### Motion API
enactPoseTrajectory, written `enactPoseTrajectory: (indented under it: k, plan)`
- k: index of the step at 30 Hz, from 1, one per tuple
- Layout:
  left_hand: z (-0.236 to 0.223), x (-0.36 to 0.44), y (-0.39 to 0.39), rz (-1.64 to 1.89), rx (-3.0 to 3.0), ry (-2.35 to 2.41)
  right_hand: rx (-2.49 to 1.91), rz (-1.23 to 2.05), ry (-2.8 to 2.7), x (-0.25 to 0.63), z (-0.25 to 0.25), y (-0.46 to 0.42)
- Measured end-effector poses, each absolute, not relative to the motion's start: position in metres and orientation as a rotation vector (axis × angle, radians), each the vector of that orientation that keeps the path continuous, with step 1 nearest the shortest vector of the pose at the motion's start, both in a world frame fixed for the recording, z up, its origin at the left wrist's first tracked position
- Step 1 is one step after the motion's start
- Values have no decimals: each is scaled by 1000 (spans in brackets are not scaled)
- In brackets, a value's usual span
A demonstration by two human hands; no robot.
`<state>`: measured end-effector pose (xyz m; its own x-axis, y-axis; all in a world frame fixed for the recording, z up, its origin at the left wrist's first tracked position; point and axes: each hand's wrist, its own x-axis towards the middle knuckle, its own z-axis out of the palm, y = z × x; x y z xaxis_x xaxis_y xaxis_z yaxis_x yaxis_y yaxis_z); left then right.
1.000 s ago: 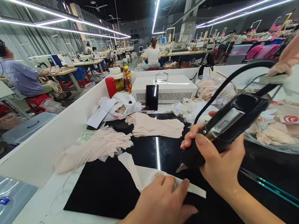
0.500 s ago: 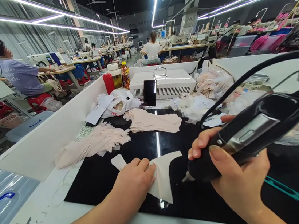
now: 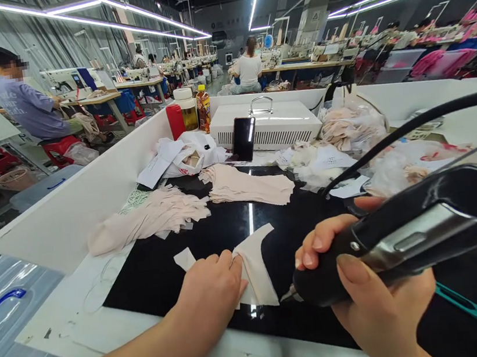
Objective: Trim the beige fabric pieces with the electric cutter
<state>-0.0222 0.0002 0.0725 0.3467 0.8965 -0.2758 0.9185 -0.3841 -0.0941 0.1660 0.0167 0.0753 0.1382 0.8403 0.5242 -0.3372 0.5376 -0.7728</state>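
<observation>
My left hand point(image 3: 213, 290) has its fingers curled together on a pale beige fabric piece point(image 3: 260, 269), which lies on a glossy black board point(image 3: 146, 278). The cloth's left end sticks out past my knuckles, and its middle is hidden under the hand. My right hand point(image 3: 382, 306) is wrapped round a black corded hand tool point(image 3: 430, 229) with a silver panel. Its small metal tip point(image 3: 289, 294) points left, close to the fabric's lower right corner; whether they touch I cannot tell.
Two stacks of beige fabric, a left one point(image 3: 150, 213) and a back one point(image 3: 250, 184), lie behind my hands. A phone point(image 3: 244, 138) leans on a white vented box point(image 3: 266, 122). At right are plastic bags point(image 3: 408, 165) and a teal tool point(image 3: 463, 301). The tool's cable point(image 3: 416, 123) arcs overhead.
My right hand has brought the tool's tip left and slightly down, nearer the fabric's corner. The fabric has turned a little under my left hand. The whole view has shifted slightly.
</observation>
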Motion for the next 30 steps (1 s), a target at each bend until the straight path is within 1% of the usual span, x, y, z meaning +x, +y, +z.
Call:
enactPoseTrajectory:
  k: [6, 10, 15, 19, 21, 25, 27, 30]
  plan:
    - [73, -22, -1, -440, 2526, 1701, -536, 907, -1143, 162, 71, 15]
    - [61, -26, -7, -369, 2617, 1728, -548, 912, -1143, 161, 69, 15]
    - [39, -34, -19, -71, 2739, 1805, -548, 886, -1151, 162, 70, 16]
    - [37, -35, -24, 200, 2883, 1834, -550, 896, -1144, 161, 72, 17]
    - [39, -32, -24, 336, 3003, 1713, -553, 900, -1136, 162, 73, 16]
    - [32, -23, -26, 590, 3138, 1127, -557, 902, -1129, 162, 75, 16]
    - [24, -18, -25, 622, 3120, 952, -562, 900, -1136, 162, 74, 17]
    - [13, -17, -22, 598, 3121, 881, -567, 898, -1148, 162, 72, 17]
